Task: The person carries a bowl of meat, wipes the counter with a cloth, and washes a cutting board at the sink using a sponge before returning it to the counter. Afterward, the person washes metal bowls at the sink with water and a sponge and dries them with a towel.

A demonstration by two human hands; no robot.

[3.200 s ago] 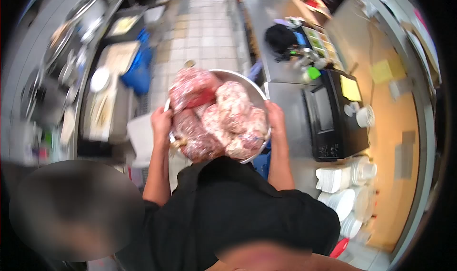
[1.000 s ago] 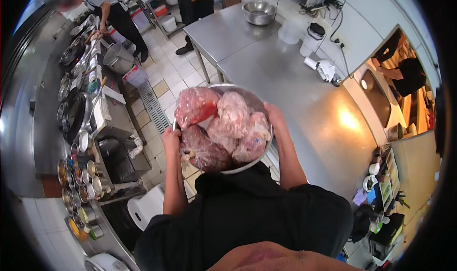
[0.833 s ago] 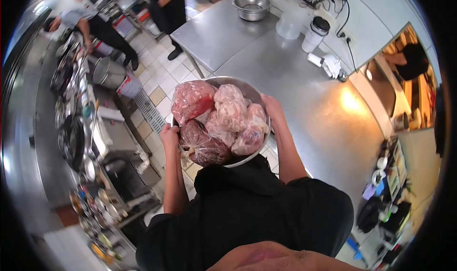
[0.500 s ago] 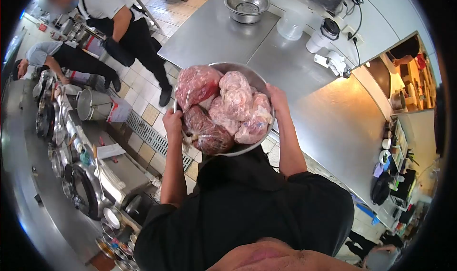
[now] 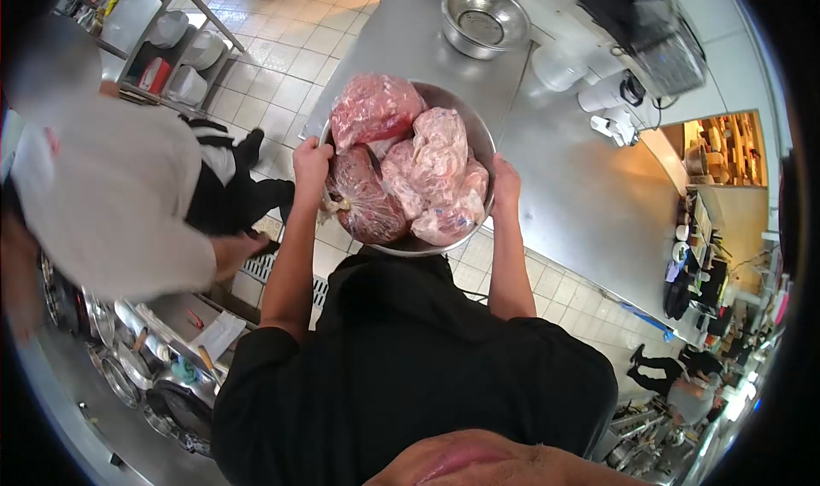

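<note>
A round metal bowl [image 5: 480, 131] is held in front of my chest by its two sides. My left hand [image 5: 312, 163] grips the left rim and my right hand [image 5: 506, 181] the right rim. Inside lie several plastic-wrapped pieces of meat: a red one [image 5: 374, 110] at the upper left, a dark red one [image 5: 367, 197] with a knotted bag end below it, and pale pink ones [image 5: 440, 157] on the right. The bowl's far side overlaps the view of a steel counter [image 5: 589, 196].
A co-worker in a light shirt [image 5: 111, 187] stands close on my left. Metal basins [image 5: 485, 23], a plastic tub [image 5: 557, 66] and a white canister [image 5: 611, 91] are on the counter. Pans [image 5: 120, 382] line the stove at lower left. More people [image 5: 683, 392] are at lower right.
The surroundings have turned in view as I moved, and the bowl appears higher in the frame. The co-worker on the left is much nearer. Both hands have kept hold of the bowl.
</note>
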